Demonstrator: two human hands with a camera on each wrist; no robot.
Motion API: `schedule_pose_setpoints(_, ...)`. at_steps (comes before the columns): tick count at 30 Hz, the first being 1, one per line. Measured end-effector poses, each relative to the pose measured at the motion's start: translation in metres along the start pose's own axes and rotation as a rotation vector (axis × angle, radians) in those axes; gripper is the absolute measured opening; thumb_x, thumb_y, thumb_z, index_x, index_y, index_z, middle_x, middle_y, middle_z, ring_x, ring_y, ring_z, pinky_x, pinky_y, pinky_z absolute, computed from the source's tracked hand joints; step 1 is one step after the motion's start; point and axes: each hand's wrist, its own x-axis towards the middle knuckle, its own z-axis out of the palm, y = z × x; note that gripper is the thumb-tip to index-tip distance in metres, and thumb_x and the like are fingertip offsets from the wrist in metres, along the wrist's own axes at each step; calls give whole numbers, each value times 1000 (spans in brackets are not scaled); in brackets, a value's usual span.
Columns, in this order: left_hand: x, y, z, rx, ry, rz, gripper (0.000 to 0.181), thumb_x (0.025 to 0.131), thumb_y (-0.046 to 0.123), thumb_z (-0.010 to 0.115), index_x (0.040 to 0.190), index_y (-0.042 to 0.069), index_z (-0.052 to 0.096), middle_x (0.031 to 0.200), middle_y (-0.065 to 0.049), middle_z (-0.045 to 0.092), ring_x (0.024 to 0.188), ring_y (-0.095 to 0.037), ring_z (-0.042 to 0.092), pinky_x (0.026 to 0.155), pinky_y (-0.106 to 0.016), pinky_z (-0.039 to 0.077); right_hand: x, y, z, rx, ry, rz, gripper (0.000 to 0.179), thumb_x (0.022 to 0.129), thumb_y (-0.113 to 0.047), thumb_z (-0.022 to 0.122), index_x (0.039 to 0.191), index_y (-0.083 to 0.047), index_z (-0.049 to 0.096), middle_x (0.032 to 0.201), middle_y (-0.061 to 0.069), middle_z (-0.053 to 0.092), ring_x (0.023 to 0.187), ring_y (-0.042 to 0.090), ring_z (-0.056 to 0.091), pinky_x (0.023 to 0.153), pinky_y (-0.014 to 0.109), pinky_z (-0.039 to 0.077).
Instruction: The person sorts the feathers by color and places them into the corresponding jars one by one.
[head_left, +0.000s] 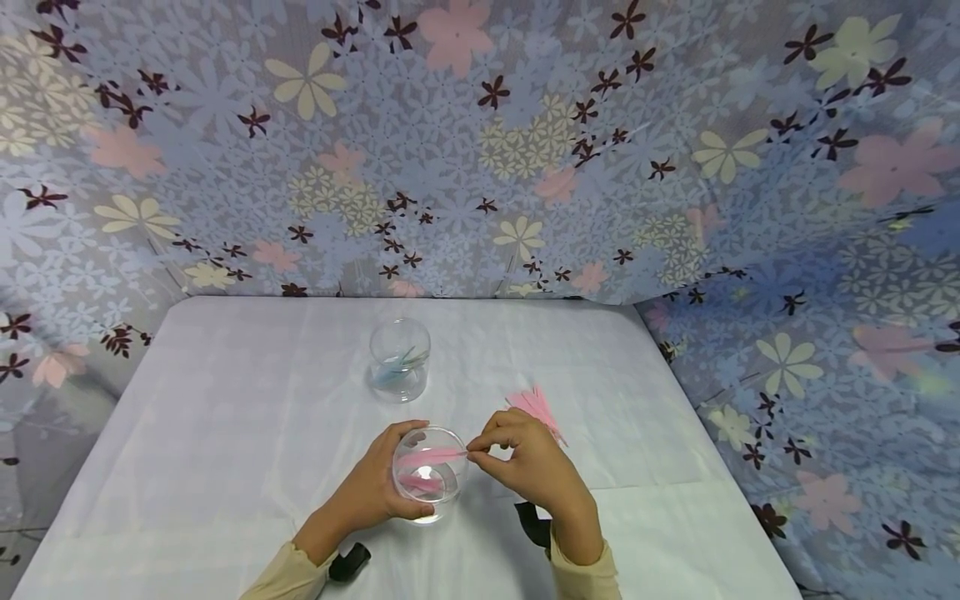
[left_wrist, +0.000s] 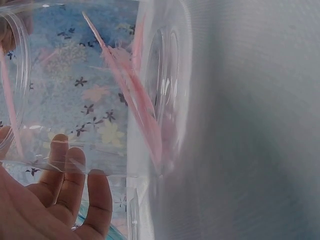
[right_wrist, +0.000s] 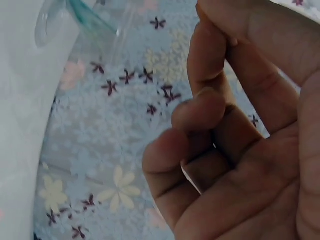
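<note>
My left hand (head_left: 367,487) grips a clear plastic cup (head_left: 455,487) from its left side. In the left wrist view, several curled fingers (left_wrist: 99,205) show against its transparent wall. Inside, a pink feather (left_wrist: 131,87) leans near the base. Thumb and forefinger of my right hand (head_left: 534,462) pinch another pink feather (head_left: 433,456) by its thin end, and its soft part lies across the cup's mouth. That pinched feather is out of sight in the right wrist view, where the other fingers (right_wrist: 167,150) are curled toward the palm.
Beyond my hands stands a second clear cup (head_left: 400,333) with blue feathers (head_left: 390,373) in it. A loose bunch of pink feathers (head_left: 538,407) lies behind my right hand on the white-covered table (head_left: 247,400). Flower-patterned cloth (head_left: 450,167) hangs along the table's back and right sides.
</note>
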Motion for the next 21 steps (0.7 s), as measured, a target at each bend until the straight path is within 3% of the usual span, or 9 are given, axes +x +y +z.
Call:
schedule_pose_setpoints(12, 1, 0, 0, 26, 6, 8, 108, 57, 39, 97, 146, 38, 36, 137, 8, 49, 121, -18, 51, 96, -41, 47, 7, -8, 33, 19, 34, -47, 8, 84, -17, 82, 91, -20, 81, 86, -17, 66, 85, 6, 56, 72, 23, 47)
schedule_pose_setpoints(21, 0, 0, -1, 29, -6, 29, 107, 60, 41, 95, 149, 32, 36, 138, 2, 49, 119, -19, 51, 92, -41, 49, 10, -9, 47, -107, 18, -37, 7, 81, -18, 84, 88, -18, 82, 83, -15, 66, 82, 2, 51, 73, 18, 46)
